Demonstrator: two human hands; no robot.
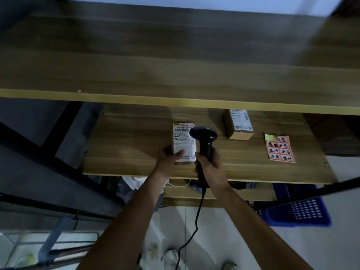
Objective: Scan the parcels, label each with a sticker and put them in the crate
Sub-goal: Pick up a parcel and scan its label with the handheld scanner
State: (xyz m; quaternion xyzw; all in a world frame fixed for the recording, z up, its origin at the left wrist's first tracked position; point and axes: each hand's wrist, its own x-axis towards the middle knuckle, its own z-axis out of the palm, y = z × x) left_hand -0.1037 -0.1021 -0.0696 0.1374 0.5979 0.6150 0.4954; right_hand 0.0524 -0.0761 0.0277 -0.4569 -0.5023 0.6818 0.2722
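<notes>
Parcel (183, 142) gripped by left hand (169, 158), right hand (209, 165) holding scanner (203, 141) beside it

- On the lower shelf (126, 145) we have a parcel (183, 141) under our left hand (169, 157).
- Just right of it our right hand (209, 165) holds the scanner (203, 137).
- A second parcel (238, 124) sits further right and back.
- The sticker sheet (280, 148) lies right of that.
- The crate (298, 209) stands below, right.
</notes>
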